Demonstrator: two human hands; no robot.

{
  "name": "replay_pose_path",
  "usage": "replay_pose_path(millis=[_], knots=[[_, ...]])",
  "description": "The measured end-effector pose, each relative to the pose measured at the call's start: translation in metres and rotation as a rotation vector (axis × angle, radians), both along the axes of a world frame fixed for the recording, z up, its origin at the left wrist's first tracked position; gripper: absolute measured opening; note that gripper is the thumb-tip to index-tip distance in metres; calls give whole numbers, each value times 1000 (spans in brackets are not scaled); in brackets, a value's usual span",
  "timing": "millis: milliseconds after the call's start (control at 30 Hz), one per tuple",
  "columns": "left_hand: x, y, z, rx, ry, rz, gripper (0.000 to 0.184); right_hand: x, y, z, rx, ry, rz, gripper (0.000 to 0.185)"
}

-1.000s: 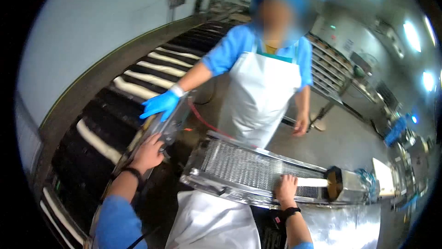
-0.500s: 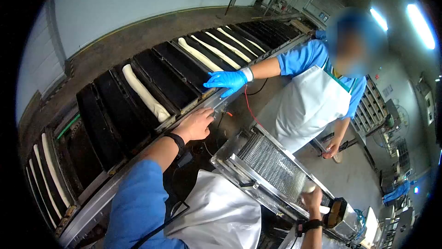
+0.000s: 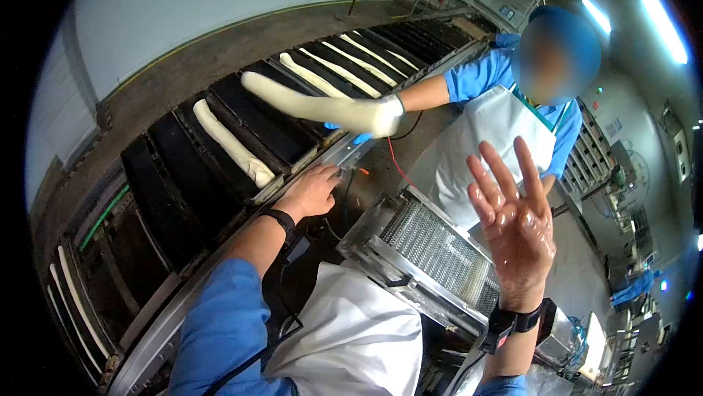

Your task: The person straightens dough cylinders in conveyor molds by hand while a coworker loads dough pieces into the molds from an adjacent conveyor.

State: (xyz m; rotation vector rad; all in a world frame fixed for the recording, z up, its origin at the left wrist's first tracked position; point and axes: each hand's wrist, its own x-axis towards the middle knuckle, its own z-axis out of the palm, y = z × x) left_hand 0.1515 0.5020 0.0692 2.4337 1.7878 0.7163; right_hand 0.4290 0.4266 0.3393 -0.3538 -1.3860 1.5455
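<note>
half a second ago the bare right hand (image 3: pixel 516 229) was down at the grey steel-mesh conveyor (image 3: pixel 419 238), on a dough piece; now it is raised above it, palm showing, wet, fingers spread wide and holding nothing. a long, pale, rounded dough strip (image 3: pixel 307 103), blurred, is in the air over the long black metal pans (image 3: pixel 157 180), its near end in front of a co-worker's blue-gloved hand (image 3: pixel 360 138), which it partly hides. the bare left hand (image 3: pixel 313 189) has stayed on the grey metal rail (image 3: pixel 274 202) along the pans' near edge, fingers close together and slightly curled; i cannot tell whether they grip it.

the mesh has a raised metal side along each long edge. a dark gap parts it from the rail, and there is open air around the right hand's fingertips.

i count one airborne strip, one cream strip in a pan (image 3: pixel 231 143) just beside its path, three thin ones at the lower left (image 3: pixel 82 297), and several farther up the row, too crowded to number surely. another pale piece (image 3: pixel 477 279) lies blurred on the mesh.
</note>
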Motion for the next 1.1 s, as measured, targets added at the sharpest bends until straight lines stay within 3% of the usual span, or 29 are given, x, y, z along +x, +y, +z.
replay_pose_path(millis=[200,267,500,633,700,767,867,933,1000,1067,1100], knots=[[2,2,-2,29,-52,4,43,60,-24,-59,-155,-166,-184,84],[8,-7,22,-99,-91,29,43,91,-34,-96,-294,-139,-211,85],[-1,-30,8,-87,-74,85,41,146,-101,-193,-578,-140,-424,56],[-18,-87,9,-34,-377,122,44,166,-123,-221,-626,-83,-519,47],[-31,-139,49,97,-320,226,44,176,-128,-222,-651,-92,-607,45],[-73,-187,51,287,-125,392,47,190,-128,-235,-660,-67,-691,41],[-132,-254,28,186,-176,860,67,198,-119,-248,-679,12,-782,35],[-134,-271,20,-73,-541,1246,87,198,-114,-246,-702,35,-843,33],[-169,-284,-22,-185,-536,1176,97,201,-109,-252,-654,127,-810,32],[-164,-289,-32,-306,-546,1122,107,203,-108,-247,-642,168,-877,32],[-142,-276,-8,-241,-518,1129,110,213,-104,-256,-606,199,-852,32]])
